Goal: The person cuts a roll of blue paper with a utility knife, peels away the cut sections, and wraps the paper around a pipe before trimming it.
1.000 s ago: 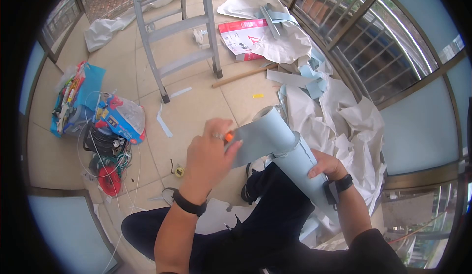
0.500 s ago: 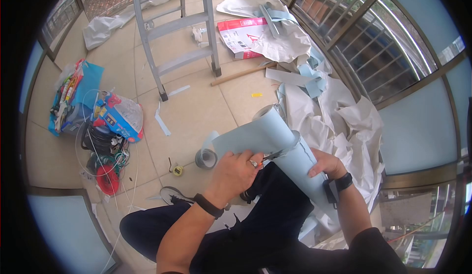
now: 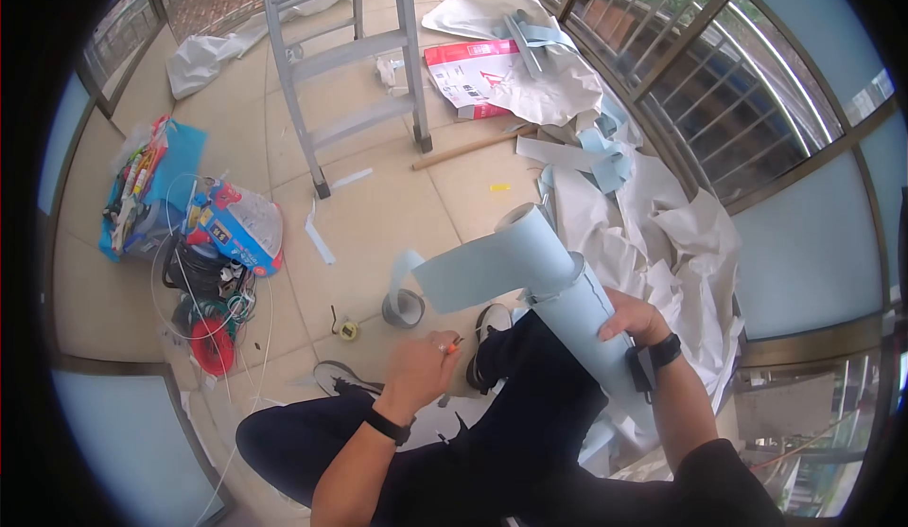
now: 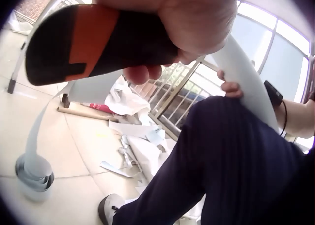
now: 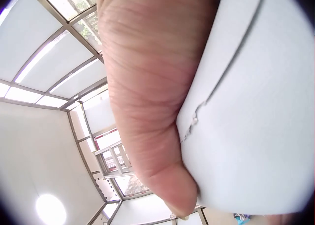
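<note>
Beige tiled floor (image 3: pixel 369 219) in a balcony-like space, bounded on the right by brown-framed frosted panels (image 3: pixel 813 253). Toward the back, a metal stepladder (image 3: pixel 359 122); to its right, a red-and-white box (image 3: pixel 463 78) partly under white sheeting (image 3: pixel 558 92). Nearer on the tiles, a wooden stick (image 3: pixel 473 148), a coiled pale strip (image 3: pixel 405 309) and a small tape measure (image 3: pixel 349 330). Off to the left, a blue-and-red bag (image 3: pixel 241 229) near a red coil (image 3: pixel 213 345). Over the bent leg (image 3: pixel 530 376), a light-blue roll (image 3: pixel 582 314), with a loose flap (image 3: pixel 473 272) extending leftward. Around its lower part, the gripping right hand (image 3: pixel 634 317). Apart from it, the left hand (image 3: pixel 421 371), curled around a black-and-orange tool handle (image 4: pixel 98 43).
</note>
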Tool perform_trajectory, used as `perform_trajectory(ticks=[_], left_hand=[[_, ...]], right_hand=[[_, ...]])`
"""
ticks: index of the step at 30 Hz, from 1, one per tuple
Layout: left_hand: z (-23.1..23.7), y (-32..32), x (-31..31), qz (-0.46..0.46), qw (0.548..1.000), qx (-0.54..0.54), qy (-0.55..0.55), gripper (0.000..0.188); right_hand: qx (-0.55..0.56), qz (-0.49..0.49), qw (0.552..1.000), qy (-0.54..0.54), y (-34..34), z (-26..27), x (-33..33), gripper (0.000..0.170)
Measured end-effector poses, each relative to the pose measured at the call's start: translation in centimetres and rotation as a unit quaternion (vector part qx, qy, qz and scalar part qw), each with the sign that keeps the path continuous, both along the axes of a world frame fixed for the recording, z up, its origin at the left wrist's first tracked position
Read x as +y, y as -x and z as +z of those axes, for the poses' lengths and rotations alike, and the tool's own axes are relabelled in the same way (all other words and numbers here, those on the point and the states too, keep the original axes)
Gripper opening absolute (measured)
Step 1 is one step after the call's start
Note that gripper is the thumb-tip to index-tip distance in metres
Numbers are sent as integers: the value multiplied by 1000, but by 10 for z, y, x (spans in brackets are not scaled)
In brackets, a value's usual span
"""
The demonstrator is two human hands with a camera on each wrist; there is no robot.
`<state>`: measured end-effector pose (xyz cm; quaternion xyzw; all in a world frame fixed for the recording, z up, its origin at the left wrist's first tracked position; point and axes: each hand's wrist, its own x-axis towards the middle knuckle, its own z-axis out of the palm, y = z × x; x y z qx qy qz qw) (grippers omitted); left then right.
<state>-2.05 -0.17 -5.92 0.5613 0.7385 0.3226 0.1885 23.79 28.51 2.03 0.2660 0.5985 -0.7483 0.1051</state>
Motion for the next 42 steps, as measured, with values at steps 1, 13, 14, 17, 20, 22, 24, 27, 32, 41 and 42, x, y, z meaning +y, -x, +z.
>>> perform_trajectory(ticks=[1,13,14,17,20,22,24,27,32,41,42], left_hand=[[9,0,-4,6,997,-30,-73,24],[84,57,76,45,896,-441,-40,46],[98,59,71,19,892,-451,-35,47],[128,57,62,-22,889,-458,-11,47],[117,58,65,-1,934,-357,-28,48],[107,57,66,36,964,-254,-64,49],[103,48,62,135,976,-34,-170,46],[100,27,48,89,988,-25,-122,41],[78,-6,53,-40,981,114,-152,33],[70,-5,64,-44,972,136,-186,28],[70,-5,65,-47,972,134,-185,28]], right_hand=[[4,5,1000,4,1,-1,1,103],[3,27,999,-23,5,2,0,100],[0,27,999,-24,2,-2,0,100],[7,18,1000,-11,3,1,-1,99],[11,24,1000,-17,6,5,-2,99],[11,24,999,-21,6,4,-1,99],[10,23,999,-25,6,5,0,100],[7,9,1000,-10,3,4,0,100],[3,-1,1000,13,-1,-5,7,105],[-29,-14,998,46,-5,-5,9,119],[-29,-17,998,48,-7,-6,9,119]])
